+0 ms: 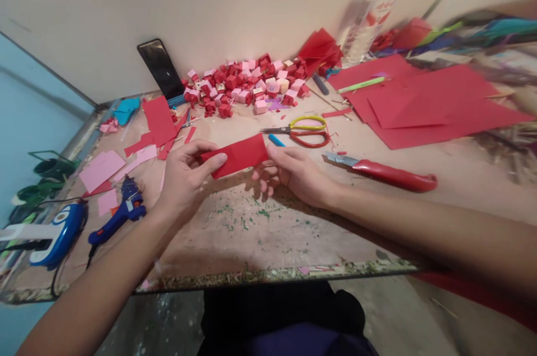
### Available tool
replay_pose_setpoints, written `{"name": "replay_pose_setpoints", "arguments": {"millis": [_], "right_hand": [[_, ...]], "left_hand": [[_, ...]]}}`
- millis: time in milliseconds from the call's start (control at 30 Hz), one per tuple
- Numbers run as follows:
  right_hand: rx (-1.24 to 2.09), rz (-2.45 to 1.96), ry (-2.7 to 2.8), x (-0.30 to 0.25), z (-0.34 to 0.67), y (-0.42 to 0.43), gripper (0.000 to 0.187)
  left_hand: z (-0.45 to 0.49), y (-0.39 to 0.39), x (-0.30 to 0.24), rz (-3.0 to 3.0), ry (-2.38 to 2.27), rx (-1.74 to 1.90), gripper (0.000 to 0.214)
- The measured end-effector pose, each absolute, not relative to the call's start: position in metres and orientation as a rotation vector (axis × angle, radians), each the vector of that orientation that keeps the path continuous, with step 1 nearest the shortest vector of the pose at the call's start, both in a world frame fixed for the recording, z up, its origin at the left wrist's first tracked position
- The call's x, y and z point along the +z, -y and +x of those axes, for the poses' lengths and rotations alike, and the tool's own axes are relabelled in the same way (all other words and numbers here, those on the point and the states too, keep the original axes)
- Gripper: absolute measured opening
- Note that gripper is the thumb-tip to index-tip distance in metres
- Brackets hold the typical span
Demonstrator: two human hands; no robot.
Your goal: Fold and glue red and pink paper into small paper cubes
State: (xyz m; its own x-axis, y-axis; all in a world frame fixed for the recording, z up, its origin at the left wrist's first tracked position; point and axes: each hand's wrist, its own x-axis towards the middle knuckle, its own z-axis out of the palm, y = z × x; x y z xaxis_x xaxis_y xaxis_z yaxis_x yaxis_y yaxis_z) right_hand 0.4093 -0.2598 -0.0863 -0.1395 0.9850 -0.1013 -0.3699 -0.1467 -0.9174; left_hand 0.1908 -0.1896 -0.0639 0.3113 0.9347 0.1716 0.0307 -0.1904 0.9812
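Note:
A red strip of paper is held up above the table between my two hands. My left hand pinches its left end, thumb lying on top. At the other end, my right hand has its thumb and a finger on the right edge, the remaining fingers loosely curled below. Just beyond the paper lie scissors with one yellow and one red handle, and a blue pen-like thing partly behind the right hand. To the right rests a utility knife with a red handle, blade pointing left.
Small red and pink paper cubes are heaped at the back. A phone leans on the wall; a bottle stands further right. Red sheets spread on the right. A blue glue gun and pink paper lie left.

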Motion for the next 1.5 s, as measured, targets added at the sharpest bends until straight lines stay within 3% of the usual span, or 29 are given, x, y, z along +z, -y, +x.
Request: {"name": "replay_pose_setpoints", "arguments": {"millis": [300, 600, 1100, 1367, 1500], "right_hand": [[1.432, -1.070, 1.068, -0.086, 0.409, 0.264, 0.034], [1.408, -1.076, 1.024, -0.086, 0.408, 0.264, 0.033], [1.487, -1.171, 1.388, -0.081, 0.409, 0.267, 0.028], [1.434, -1.207, 1.358, -0.080, 0.403, 0.270, 0.036], [1.250, -1.272, 1.582, -0.068, 0.409, 0.268, 0.033]], "left_hand": [[0.196, 0.191, -0.061, 1.598, -0.931, 0.984, 0.027], [0.198, 0.194, -0.062, 1.425, -0.889, 0.704, 0.035], [0.197, 0.193, -0.065, 1.449, -0.836, 1.013, 0.026], [0.204, 0.203, -0.064, 1.346, -0.760, 0.683, 0.034], [0.202, 0.202, -0.058, 1.437, -0.805, 0.815, 0.025]]}}
